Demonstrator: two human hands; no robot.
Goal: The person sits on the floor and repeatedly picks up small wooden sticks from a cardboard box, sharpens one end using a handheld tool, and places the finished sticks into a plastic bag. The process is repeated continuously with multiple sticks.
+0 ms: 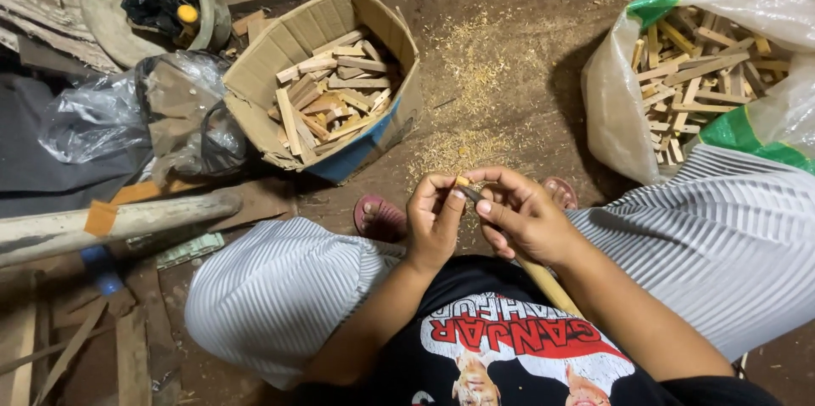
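Lap: the person sits low with knees spread, in pale striped trousers [280,287] and a black printed shirt [509,346].
Left hand [433,219]: raised in front of the chest, thumb and fingers pinched on the top of a small wooden piece [463,182].
Right hand [528,217]: close against the left, fingers curled round a knife whose dark blade [472,194] meets the wooden piece; its yellowish wooden handle [548,283] runs down towards the lap.
Small wooden piece: held up between both hands, above the dirt floor, just over the feet.
Feet: red sandals [379,217] show just beyond the hands, one on each side.
Floor [509,58]: bare brown earth, strewn with pale shavings [471,83] ahead of the hands.
Left side: a thick pale pole [127,221] with a strip of tape lies across, beside crumpled clear plastic [127,109].
Cardboard box [280,49]: open, farther left ahead, filled with short cut wood blocks [331,96].
Sack [620,92]: white with green trim, farther right ahead, open and full of thin wooden sticks [692,75].
Far edge: a round basin [102,24] holding dark things.
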